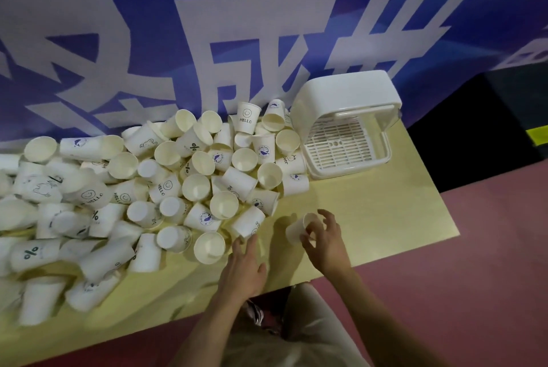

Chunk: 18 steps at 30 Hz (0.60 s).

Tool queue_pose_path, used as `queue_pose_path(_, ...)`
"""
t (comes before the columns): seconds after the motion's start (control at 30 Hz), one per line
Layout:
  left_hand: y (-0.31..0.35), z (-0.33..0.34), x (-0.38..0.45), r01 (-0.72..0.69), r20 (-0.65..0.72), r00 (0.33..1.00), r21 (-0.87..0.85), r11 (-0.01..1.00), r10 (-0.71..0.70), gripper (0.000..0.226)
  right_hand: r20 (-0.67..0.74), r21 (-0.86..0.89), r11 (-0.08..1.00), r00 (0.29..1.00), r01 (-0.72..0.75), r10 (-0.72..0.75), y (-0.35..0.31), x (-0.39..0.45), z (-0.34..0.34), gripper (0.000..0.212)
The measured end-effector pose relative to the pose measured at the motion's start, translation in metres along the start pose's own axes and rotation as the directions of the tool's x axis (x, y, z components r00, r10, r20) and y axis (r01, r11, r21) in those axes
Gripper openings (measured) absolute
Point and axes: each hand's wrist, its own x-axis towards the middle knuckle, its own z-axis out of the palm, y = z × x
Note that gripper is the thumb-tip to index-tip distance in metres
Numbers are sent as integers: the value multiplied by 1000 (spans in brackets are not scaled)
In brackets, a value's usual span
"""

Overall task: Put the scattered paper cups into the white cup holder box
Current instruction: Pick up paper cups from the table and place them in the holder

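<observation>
The left hand (244, 266) is lying flat and loose; at 3 o'clock, the right hand (324, 240) is gripping a paper cup (299, 229).

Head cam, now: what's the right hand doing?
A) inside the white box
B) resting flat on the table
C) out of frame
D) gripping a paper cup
D: the right hand has its fingers curled round a single paper cup just above the table, short of the white cup holder box.
</observation>
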Motion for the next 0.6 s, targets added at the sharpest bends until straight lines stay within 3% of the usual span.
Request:
queue_pose_path(0.13, 5, 8, 5, 34, -17, 999, -48, 998, -35, 74, 51, -59, 993, 994, 103, -100, 14, -2, -11, 33)
queue_pose_path(0.4, 33, 17, -3, 85, -215, 969, -157, 984, -118, 58, 193, -35, 955, 939, 296, -284, 42, 25, -43, 38)
queue_pose_path(0.6, 73, 43, -12, 185, -375, 882, -284, 941, -287, 37, 344, -110, 904, 869, 414, -356, 68, 51, -67, 66)
